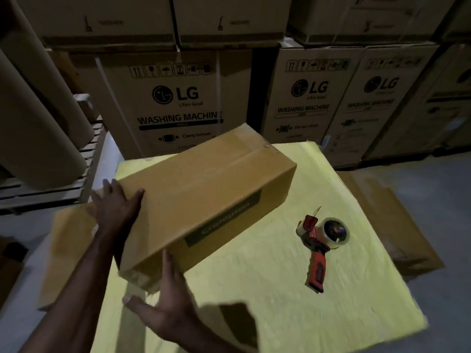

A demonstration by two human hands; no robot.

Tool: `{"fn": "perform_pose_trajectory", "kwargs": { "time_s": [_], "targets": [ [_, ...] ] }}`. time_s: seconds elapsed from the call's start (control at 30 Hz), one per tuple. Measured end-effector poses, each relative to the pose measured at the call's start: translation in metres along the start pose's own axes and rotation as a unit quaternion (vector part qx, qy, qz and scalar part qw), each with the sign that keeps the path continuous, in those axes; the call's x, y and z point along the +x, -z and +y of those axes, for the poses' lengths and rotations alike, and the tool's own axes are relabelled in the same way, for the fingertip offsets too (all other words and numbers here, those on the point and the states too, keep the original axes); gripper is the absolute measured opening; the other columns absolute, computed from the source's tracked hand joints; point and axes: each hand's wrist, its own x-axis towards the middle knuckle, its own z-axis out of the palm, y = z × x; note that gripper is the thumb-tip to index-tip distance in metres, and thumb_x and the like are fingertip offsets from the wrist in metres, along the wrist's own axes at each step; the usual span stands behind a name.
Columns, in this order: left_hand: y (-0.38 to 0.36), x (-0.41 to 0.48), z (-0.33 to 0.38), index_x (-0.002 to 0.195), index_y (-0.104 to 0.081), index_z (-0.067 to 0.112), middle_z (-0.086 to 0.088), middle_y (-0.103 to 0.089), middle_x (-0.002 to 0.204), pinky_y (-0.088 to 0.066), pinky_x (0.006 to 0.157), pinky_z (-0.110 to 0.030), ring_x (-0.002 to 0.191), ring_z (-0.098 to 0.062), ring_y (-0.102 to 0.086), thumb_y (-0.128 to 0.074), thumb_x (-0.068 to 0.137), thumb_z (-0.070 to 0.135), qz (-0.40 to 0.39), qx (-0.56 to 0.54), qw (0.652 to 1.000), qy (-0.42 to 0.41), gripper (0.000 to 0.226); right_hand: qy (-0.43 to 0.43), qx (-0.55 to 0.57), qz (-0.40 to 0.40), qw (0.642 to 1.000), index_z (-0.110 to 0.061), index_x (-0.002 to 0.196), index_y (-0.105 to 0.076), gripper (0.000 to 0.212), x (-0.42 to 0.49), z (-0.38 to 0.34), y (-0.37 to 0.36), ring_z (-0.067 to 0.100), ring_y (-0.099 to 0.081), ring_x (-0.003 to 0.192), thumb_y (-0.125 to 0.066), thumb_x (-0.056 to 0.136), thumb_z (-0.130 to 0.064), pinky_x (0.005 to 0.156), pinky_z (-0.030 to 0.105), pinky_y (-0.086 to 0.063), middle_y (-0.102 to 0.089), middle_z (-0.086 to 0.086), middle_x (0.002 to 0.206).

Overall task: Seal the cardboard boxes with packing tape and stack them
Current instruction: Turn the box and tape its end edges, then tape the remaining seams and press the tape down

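The closed box (204, 194) is over the yellow sheet (267, 296), and its inside is hidden. The left hand (114, 207) presses flat on its end. The right hand (168, 299) lies flat at its near corner. The tape gun (319, 242) lies nearby on the sheet.

Cardboard box (204, 200) sitting diagonally over the left-centre of the yellow sheet (280, 301). Tape dispenser (321, 243) lying to its right, apart, with an open strip running between them. Near-right sheet lying open. Washing-machine cartons (178, 103) walling off the far side, paper rolls (38, 136) crowding the far left.
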Motion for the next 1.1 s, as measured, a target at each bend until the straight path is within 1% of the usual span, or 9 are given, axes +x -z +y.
{"fn": "perform_pose_trajectory", "kwargs": {
  "time_s": [0.1,0.17,0.33,0.5,0.63,0.7,0.77,0.93,1.1],
  "targets": [
    [0.000,-0.025,0.018,0.158,-0.029,0.021,-0.009,-0.019,0.170,-0.007,0.116,-0.077,0.155,-0.042,-0.012,-0.022,0.099,0.077,-0.045,0.022,0.996,-0.069,0.082,0.052,-0.001,0.073,0.996,-0.064,0.135,-0.044,0.057,0.021,0.009,0.028,0.012,-0.059,0.124,-0.070,0.086,-0.055,0.107,0.039,-0.048,-0.061,-0.012,0.138],
    [-0.001,-0.047,0.029,0.162,-0.022,0.035,-0.004,-0.015,0.172,-0.002,0.115,-0.077,0.157,-0.037,-0.012,-0.016,0.100,0.077,-0.068,0.018,0.989,-0.130,0.075,0.081,0.001,0.193,0.978,-0.053,0.122,-0.060,0.034,0.035,0.018,0.072,0.003,-0.064,0.107,-0.067,0.089,-0.049,0.095,0.043,-0.055,-0.068,-0.017,0.118],
    [0.004,-0.089,0.038,0.165,-0.019,0.034,0.003,-0.015,0.173,-0.014,0.122,-0.065,0.158,-0.027,-0.017,-0.005,0.091,0.085,-0.111,0.064,0.974,-0.185,0.090,0.093,-0.114,0.414,0.899,-0.025,0.135,-0.057,0.043,0.077,0.011,0.222,0.012,-0.057,0.113,-0.069,0.095,-0.031,0.084,0.012,-0.043,-0.058,-0.004,0.136],
    [0.022,-0.106,0.012,0.158,-0.029,0.033,0.000,-0.024,0.168,-0.020,0.117,-0.066,0.153,-0.031,-0.023,-0.019,0.090,0.088,-0.043,0.086,0.994,-0.044,0.088,-0.024,-0.294,0.334,0.895,-0.019,0.156,-0.032,0.083,0.126,0.032,0.326,0.034,-0.031,0.147,-0.060,0.092,-0.065,0.113,0.053,-0.035,-0.033,0.011,0.162],
    [0.015,-0.130,-0.029,0.157,-0.028,0.031,-0.010,-0.031,0.165,-0.034,0.114,-0.064,0.149,-0.036,-0.033,-0.036,0.080,0.096,-0.021,-0.112,0.989,0.091,0.102,-0.079,-0.168,0.277,0.943,-0.023,0.146,-0.043,0.080,0.138,0.055,0.344,0.038,-0.053,0.128,-0.055,0.088,-0.076,0.097,0.046,-0.049,-0.055,0.014,0.143],
    [0.006,-0.156,-0.024,0.153,-0.038,0.030,-0.009,-0.053,0.151,-0.046,0.105,-0.057,0.133,-0.037,-0.052,-0.058,0.082,0.083,0.013,-0.304,0.942,0.146,0.091,-0.076,-0.108,0.287,0.949,-0.022,0.143,-0.044,0.073,0.140,0.059,0.342,0.038,-0.055,0.122,-0.060,0.090,-0.070,0.092,0.043,-0.049,-0.058,0.014,0.137],
    [0.001,-0.177,-0.007,0.148,-0.047,0.029,-0.009,-0.062,0.139,-0.049,0.099,-0.053,0.122,-0.038,-0.059,-0.068,0.087,0.065,0.049,-0.372,0.906,0.195,0.074,-0.078,-0.087,0.312,0.943,-0.020,0.139,-0.047,0.071,0.140,0.059,0.337,0.039,-0.057,0.120,-0.062,0.090,-0.069,0.089,0.043,-0.049,-0.060,0.014,0.134],
    [0.016,-0.156,-0.001,0.132,-0.062,0.008,-0.023,-0.068,0.122,-0.047,0.094,-0.053,0.112,-0.046,-0.062,-0.068,0.097,0.047,0.154,-0.297,0.919,0.211,0.053,-0.096,-0.114,0.372,0.916,-0.019,0.134,-0.050,0.064,0.101,0.054,0.304,0.038,-0.061,0.111,-0.060,0.092,-0.067,0.078,0.038,-0.044,-0.064,0.014,0.126],
    [0.033,-0.091,-0.033,0.122,-0.068,0.003,-0.029,-0.070,0.112,-0.049,0.089,-0.053,0.102,-0.049,-0.064,-0.060,0.096,0.060,0.153,-0.190,0.957,0.158,0.064,-0.085,-0.144,0.381,0.909,-0.022,0.130,-0.047,0.063,0.023,0.067,0.238,0.033,-0.064,0.108,-0.056,0.091,-0.071,0.074,0.036,-0.044,-0.068,0.008,0.126]
  ]
}}
